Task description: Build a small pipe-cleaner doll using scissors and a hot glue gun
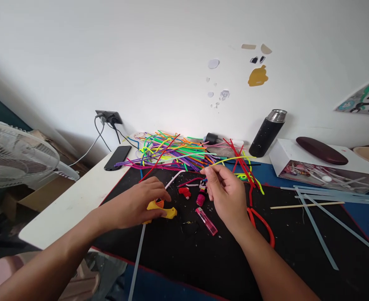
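Observation:
My left hand point(142, 200) is curled over a yellow glue gun point(171, 213) with an orange trigger, thumb against its body. A long translucent glue stick point(137, 261) trails from the gun toward the table's front edge. My right hand point(224, 190) pinches a small pipe-cleaner figure with a magenta lower part point(201, 198); fingertips hide its upper end. Between the hands lies a small red fuzzy piece point(184, 192). Below the figure is a pink lighter point(206, 221). A thin dark loop point(190, 228) lies to the lighter's left.
Behind the hands spreads a pile of coloured pipe cleaners point(175, 152). A phone point(118, 158) lies left, beyond it a fan point(18, 150). At right stand a black flask point(267, 133) and a white box point(281, 156), with glue sticks point(321, 238) on the black mat point(172, 267).

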Demonstrator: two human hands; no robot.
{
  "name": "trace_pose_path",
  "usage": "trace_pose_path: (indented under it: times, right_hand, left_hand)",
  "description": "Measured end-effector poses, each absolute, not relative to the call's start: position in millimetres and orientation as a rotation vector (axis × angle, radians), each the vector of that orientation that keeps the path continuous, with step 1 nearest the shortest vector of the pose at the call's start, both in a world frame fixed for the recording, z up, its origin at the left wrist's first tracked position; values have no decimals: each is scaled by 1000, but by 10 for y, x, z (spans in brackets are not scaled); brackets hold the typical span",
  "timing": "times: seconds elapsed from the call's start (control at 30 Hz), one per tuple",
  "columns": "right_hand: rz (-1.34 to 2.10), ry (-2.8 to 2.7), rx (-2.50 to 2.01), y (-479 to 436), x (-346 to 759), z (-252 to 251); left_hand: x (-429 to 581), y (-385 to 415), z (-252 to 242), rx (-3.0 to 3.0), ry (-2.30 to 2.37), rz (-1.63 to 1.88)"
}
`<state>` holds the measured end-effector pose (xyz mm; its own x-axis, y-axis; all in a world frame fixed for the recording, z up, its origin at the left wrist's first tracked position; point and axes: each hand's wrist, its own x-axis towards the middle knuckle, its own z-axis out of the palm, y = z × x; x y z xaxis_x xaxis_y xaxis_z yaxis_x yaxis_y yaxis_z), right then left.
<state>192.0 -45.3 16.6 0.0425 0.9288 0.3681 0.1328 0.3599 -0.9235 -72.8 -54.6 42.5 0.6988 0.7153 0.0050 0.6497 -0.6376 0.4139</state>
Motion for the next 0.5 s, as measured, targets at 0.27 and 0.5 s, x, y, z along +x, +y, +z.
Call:
trace_pose_path:
  times: [0.27,0.5]
  right_hand:
    - [825,-1425,-1064,-466,1898,149]
    - [779,-1509,-1086,-465,1895,96]
  left_hand:
    - [-579,-845,296,2672,1109,194]
    - [-485,-835,115,2735,1168,117]
